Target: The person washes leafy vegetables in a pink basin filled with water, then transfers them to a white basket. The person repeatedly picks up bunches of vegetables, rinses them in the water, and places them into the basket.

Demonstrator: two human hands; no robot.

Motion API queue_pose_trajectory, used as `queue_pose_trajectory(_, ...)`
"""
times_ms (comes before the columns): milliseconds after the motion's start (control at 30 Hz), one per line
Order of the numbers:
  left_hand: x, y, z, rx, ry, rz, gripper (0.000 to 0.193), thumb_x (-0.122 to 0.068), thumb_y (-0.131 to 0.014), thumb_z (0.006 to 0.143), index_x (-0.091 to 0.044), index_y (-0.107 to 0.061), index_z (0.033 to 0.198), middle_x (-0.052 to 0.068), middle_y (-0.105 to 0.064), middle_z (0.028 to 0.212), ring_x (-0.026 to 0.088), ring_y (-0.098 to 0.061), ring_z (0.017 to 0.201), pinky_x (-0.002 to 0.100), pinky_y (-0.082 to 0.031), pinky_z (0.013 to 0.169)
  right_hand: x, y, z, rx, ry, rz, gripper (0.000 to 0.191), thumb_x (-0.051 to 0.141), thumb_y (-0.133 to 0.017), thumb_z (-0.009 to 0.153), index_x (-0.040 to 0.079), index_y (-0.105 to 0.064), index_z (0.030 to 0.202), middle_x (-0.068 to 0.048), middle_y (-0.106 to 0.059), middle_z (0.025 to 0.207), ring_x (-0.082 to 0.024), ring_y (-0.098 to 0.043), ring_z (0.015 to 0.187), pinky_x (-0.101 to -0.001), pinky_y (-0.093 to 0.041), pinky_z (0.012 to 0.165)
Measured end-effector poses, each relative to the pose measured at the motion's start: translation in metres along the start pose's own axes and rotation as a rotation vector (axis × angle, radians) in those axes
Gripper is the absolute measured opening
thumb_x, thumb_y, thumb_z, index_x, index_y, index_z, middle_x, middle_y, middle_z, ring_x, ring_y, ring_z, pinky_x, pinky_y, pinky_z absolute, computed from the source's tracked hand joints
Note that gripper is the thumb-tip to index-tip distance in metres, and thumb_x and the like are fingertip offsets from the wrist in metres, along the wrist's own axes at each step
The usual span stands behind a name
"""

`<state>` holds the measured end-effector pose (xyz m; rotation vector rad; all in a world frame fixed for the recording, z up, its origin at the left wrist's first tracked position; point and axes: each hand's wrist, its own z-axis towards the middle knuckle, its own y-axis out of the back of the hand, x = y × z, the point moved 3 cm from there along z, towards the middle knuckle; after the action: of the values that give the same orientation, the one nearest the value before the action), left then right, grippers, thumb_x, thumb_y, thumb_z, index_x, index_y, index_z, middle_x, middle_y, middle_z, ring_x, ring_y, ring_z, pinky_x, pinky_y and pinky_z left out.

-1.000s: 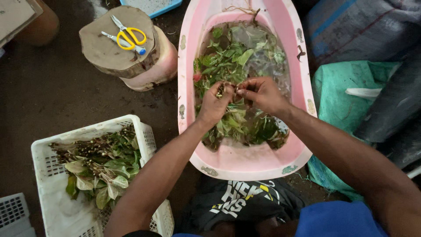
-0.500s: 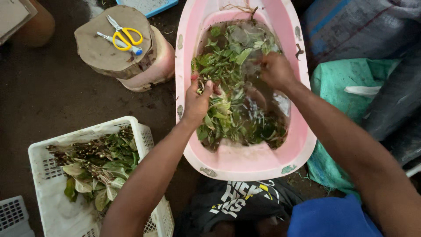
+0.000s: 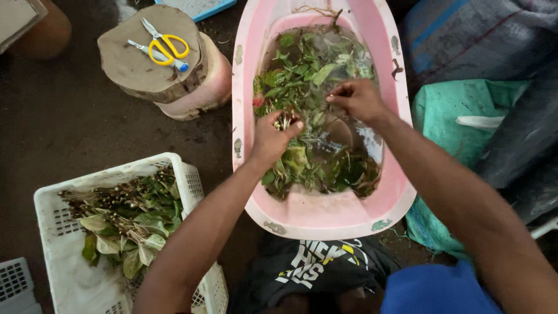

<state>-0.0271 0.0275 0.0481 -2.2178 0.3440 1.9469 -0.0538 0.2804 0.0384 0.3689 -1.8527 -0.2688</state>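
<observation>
A pink oval tub (image 3: 325, 218) holds water and many floating green leafy stems (image 3: 302, 75). My left hand (image 3: 273, 136) is closed around a small bunch of stems, cut ends pointing up, just above the water near the tub's middle. My right hand (image 3: 357, 99) hovers over the leaves a little further back, fingers pinched together; whether it holds a stem I cannot tell.
A white plastic crate (image 3: 64, 279) at lower left holds leafy stems (image 3: 125, 218). Yellow-handled scissors (image 3: 163, 46) lie on a wooden block (image 3: 148, 70) at upper left. A teal bag (image 3: 447, 110) and dark sacks lie to the right. Another white crate corner (image 3: 14, 285) shows at bottom left.
My hands, first together over the leaves, have separated. The left hand now grips a bunch of stems; the right hand sits further back over the water.
</observation>
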Motion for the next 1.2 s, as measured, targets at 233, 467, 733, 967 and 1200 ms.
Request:
queue_pose_trajectory(233, -0.034, -0.016, 0.006, 0.184, -0.065, -0.012, 0.026, -0.01, -0.083, 0.086, -0.002, -0.075, 0.109, 0.003, -0.076, 0.095, 0.008, -0.067, 0.083, 0.024, -0.055, 0.077, 0.041, 0.011, -0.029, 0.145, 0.095, 0.236, 0.012, 0.01, -0.074, 0.094, 0.0, -0.076, 0.101, -0.004, -0.073, 0.078, -0.007, -0.059, 0.06, -0.0246, -0.049, 0.053)
queue_pose_trajectory(467, -0.041, -0.032, 0.0, 0.205, -0.02, -0.202, 0.03, -0.01, -0.084, 0.084, 0.001, -0.075, 0.11, 0.003, -0.076, 0.096, 0.007, -0.068, 0.082, 0.025, -0.056, 0.076, 0.054, -0.005, -0.043, 0.172, 0.106, 0.513, 0.019, 0.016, -0.067, 0.102, 0.001, -0.076, 0.106, -0.004, -0.07, 0.076, -0.008, -0.06, 0.06, -0.0237, -0.048, 0.052)
queue_pose_trajectory(733, -0.039, -0.024, -0.005, 0.176, 0.059, -0.216, 0.024, -0.007, -0.081, 0.085, 0.001, -0.076, 0.107, 0.004, -0.076, 0.092, 0.009, -0.067, 0.077, 0.026, -0.054, 0.069, 0.061, -0.01, -0.052, 0.144, 0.206, 0.116, 0.01, 0.008, -0.073, 0.094, -0.001, -0.069, 0.095, -0.004, -0.068, 0.074, -0.007, -0.059, 0.059, -0.0267, -0.047, 0.049)
queue_pose_trajectory(967, -0.032, -0.017, -0.004, 0.212, 0.036, -0.176, 0.024, -0.006, -0.08, 0.085, 0.0, -0.076, 0.108, 0.002, -0.076, 0.094, 0.008, -0.068, 0.081, 0.024, -0.055, 0.075, 0.056, -0.01, -0.043, 0.259, 0.398, -0.071, 0.013, 0.013, -0.064, 0.105, 0.001, -0.068, 0.1, 0.0, -0.057, 0.081, -0.007, -0.05, 0.073, -0.0299, -0.044, 0.063)
queue_pose_trajectory(1200, -0.019, -0.014, -0.002, 0.319, 0.112, -0.125, 0.026, -0.006, -0.083, 0.082, 0.002, -0.077, 0.106, 0.004, -0.076, 0.09, 0.01, -0.067, 0.076, 0.026, -0.055, 0.071, 0.06, 0.012, -0.045, 0.102, 0.21, 0.002, 0.018, 0.01, -0.057, 0.108, 0.004, -0.065, 0.094, -0.005, -0.059, 0.079, -0.011, -0.053, 0.063, -0.0298, -0.049, 0.056)
